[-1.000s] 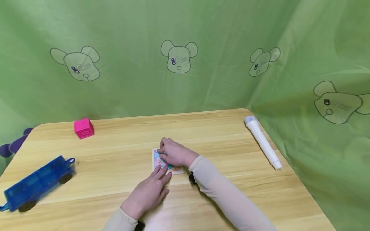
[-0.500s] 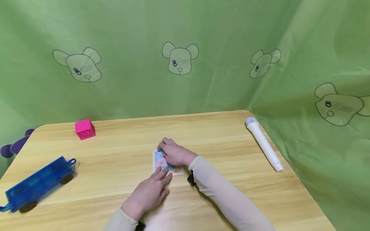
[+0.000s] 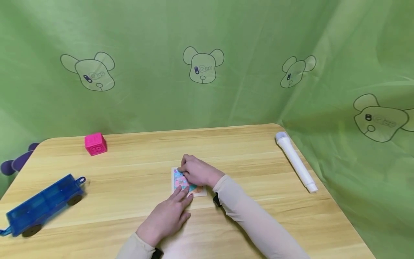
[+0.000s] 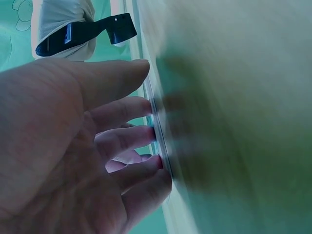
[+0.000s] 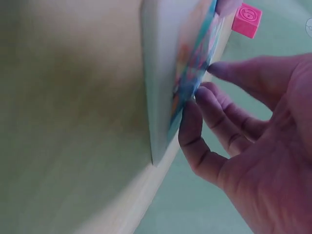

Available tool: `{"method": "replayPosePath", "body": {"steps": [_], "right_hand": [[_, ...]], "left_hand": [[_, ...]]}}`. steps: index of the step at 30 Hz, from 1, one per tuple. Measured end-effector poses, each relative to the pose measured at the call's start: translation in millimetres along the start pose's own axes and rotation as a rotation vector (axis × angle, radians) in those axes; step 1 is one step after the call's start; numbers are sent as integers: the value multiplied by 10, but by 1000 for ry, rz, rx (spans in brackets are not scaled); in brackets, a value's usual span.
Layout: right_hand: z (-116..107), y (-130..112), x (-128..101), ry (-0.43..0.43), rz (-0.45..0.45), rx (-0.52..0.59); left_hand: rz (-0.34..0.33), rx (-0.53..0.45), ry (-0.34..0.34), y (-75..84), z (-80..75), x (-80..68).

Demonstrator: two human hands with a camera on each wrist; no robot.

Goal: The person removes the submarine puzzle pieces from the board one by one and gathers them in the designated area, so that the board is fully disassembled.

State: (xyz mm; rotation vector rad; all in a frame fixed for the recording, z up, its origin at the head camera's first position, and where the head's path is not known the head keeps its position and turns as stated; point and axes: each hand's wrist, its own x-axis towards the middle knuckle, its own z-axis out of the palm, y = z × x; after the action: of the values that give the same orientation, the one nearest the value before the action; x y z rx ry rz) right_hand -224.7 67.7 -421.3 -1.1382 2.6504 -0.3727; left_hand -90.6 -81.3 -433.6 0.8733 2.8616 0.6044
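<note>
A small flat board with a pale border and a colourful picture (image 3: 178, 181) lies on the table in front of both hands. My left hand (image 3: 164, 218) rests with its fingertips on the board's near left part, its fingers nearly straight; in the left wrist view these fingers (image 4: 122, 139) meet the board's thin edge. Reaching over from the right, my right hand (image 3: 199, 172) covers the board's upper right part. Its thumb and bent fingers touch the picture surface (image 5: 192, 73) with their tips in the right wrist view; I cannot tell whether they pinch a piece.
On the wooden table (image 3: 136, 162), a pink cube (image 3: 95, 144) sits at the back left and a blue toy wagon (image 3: 45, 205) at the left. A white tube with a grey end (image 3: 296, 162) lies near the right edge. Green curtains (image 3: 155, 104) hang close behind and to the right.
My right hand's fingers have shifted slightly over the picture, uncovering and covering small parts of it. The left hand stays in place on the board.
</note>
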Motion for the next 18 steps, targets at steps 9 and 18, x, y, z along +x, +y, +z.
{"method": "replayPosePath", "body": {"steps": [9, 18], "right_hand": [[34, 19, 33, -11, 31, 78], [73, -5, 126, -5, 117, 181]], "left_hand": [[-7, -2, 3, 4, 2, 6], [-14, 8, 11, -13, 3, 3]]}}
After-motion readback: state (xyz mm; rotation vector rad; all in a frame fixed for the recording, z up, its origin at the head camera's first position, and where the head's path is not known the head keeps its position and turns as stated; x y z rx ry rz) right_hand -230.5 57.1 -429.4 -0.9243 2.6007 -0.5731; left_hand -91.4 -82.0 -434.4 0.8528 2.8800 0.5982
